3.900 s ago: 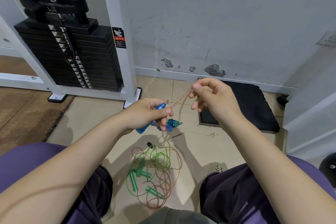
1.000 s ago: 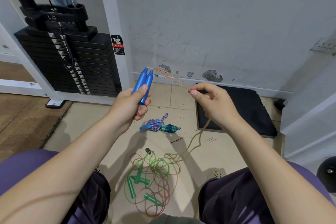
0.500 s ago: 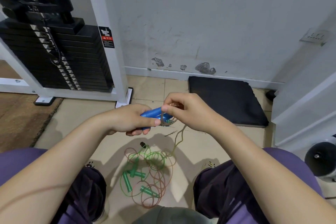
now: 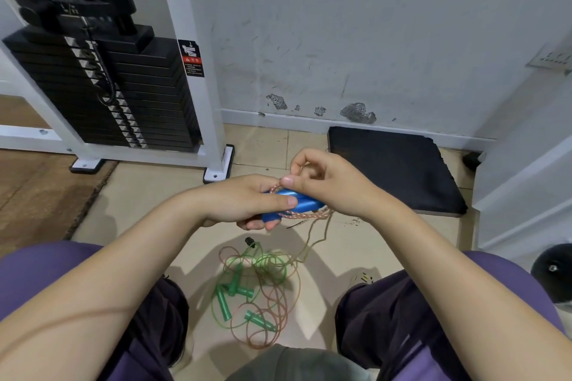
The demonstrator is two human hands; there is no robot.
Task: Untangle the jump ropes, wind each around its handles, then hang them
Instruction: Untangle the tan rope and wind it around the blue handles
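Left hand (image 4: 247,204) grips the blue handles (image 4: 301,199) mid-frame, held level w/ thumb on top. Right hand (image 4: 325,185) pinches the orange-pink rope (image 4: 305,215) at the handles' 12 o'clock; a loop lies around them. Rope trails to 6 o'clock, down to the floor (image 4: 148,195), joining the green jump ropes (image 4: 247,291) in a tangle btwn the knees.

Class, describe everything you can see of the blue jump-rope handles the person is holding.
The blue handles are two smooth, glossy, plastic-looking cylinders held side by side, lying roughly level above the floor. The left hand grips them, thumb on top. A pinkish-orange braided rope loops round them, a few turns showing; the right hand pinches it beside the handles. The rest trails down to the tangled pile on the floor. The hands hide the handle ends.
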